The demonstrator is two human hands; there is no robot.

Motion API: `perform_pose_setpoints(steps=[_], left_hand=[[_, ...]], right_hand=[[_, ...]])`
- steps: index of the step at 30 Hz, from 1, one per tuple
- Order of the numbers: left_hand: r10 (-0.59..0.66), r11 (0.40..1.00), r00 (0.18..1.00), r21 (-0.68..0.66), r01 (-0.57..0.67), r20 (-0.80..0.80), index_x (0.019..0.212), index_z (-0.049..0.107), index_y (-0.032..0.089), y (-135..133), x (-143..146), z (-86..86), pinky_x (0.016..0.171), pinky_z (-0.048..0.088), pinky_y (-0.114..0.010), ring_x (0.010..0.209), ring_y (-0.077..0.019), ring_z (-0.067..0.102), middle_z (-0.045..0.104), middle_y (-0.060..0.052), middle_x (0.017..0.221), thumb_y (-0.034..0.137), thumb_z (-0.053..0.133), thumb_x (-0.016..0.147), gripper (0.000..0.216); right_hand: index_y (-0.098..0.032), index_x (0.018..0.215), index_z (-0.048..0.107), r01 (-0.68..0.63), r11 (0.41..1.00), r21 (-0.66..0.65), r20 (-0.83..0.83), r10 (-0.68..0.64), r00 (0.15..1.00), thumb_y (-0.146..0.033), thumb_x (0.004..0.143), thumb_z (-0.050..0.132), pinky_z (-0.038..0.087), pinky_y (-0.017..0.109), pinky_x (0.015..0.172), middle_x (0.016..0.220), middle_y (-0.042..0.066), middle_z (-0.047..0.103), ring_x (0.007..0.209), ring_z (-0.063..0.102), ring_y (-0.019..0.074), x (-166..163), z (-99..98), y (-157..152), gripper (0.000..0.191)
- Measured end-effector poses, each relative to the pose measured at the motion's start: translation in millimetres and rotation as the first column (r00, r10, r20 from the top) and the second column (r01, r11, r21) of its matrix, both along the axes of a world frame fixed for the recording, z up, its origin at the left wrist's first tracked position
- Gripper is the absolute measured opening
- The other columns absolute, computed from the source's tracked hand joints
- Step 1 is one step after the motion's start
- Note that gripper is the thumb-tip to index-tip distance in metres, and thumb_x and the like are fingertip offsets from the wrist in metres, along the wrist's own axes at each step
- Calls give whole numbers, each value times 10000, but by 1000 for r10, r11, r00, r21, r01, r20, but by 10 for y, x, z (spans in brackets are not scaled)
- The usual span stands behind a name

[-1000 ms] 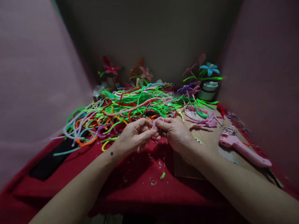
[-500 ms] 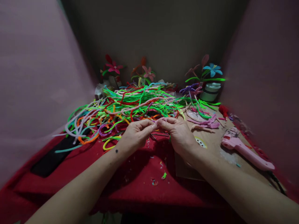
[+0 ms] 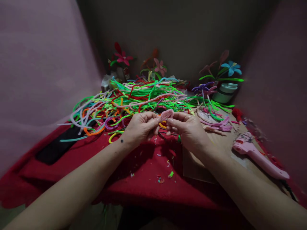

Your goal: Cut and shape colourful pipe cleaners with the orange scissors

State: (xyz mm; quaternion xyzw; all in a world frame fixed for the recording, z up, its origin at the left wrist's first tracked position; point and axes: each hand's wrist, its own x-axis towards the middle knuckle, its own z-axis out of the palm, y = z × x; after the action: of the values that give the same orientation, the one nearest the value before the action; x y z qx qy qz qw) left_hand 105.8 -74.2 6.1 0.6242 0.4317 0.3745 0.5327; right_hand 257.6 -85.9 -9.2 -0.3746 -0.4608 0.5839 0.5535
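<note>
my left hand (image 3: 143,126): pinches the pink fuzzy piece (image 3: 167,114)
my right hand (image 3: 190,127): pinches its other side
piece's place: between my hands, before the heaped fuzzy stems (image 3: 144,94)
lidded jar (image 3: 223,94): far right, contents hidden

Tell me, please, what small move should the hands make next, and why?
Perhaps press the pink piece lightly with the right hand while the left hand steadies it, since both hands hold it from opposite sides.
</note>
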Motion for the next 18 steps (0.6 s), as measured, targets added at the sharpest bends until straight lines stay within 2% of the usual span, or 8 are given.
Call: perform_pose_setpoints(steps=[4, 7, 11, 15, 18], left_hand=[[31, 999, 999, 15, -32, 7, 735, 537, 145, 11, 3, -22, 322, 255, -147, 316, -30, 362, 532, 40, 485, 331, 561, 788, 195], [59, 998, 998, 39, -58, -20, 707, 522, 147, 8, 14, -28, 307, 256, -142, 300, -29, 360, 529, 41, 463, 332, 558, 781, 203], [81, 994, 996, 77, -78, -39, 739, 505, 160, 0, 47, -64, 303, 272, -142, 291, -38, 370, 519, 57, 447, 256, 517, 789, 109], [59, 988, 997, 148, -50, -57, 745, 484, 164, -21, 76, -92, 317, 284, -137, 308, -38, 393, 531, 58, 467, 225, 502, 790, 78], [47, 987, 997, 154, -37, -64, 728, 474, 161, -47, 83, -67, 321, 290, -135, 310, -36, 400, 531, 58, 466, 223, 504, 796, 97]], right_hand=[[-144, 665, 616, 37, 998, -52, -4, -37, 999, -241, 590, 751, 490, 253, 507, 627, -1, 603, 533, 564, 110, -4, -11, 7, 182], [-133, 652, 619, -13, 995, -98, -55, 8, 998, -231, 593, 750, 451, 212, 431, 594, -3, 599, 485, 540, 90, 7, -27, 22, 174], [-121, 665, 638, -74, 992, -101, -171, 55, 984, -172, 588, 739, 474, 212, 451, 649, 16, 634, 513, 580, 101, 3, -22, 24, 136], [-127, 630, 628, -3, 995, -98, -151, -12, 989, -158, 570, 744, 447, 204, 413, 640, 8, 633, 474, 562, 91, -33, 0, -2, 134], [-136, 638, 634, 50, 998, -41, -109, -54, 993, -184, 606, 727, 404, 201, 395, 604, -7, 613, 456, 530, 82, -54, -13, -19, 109]])
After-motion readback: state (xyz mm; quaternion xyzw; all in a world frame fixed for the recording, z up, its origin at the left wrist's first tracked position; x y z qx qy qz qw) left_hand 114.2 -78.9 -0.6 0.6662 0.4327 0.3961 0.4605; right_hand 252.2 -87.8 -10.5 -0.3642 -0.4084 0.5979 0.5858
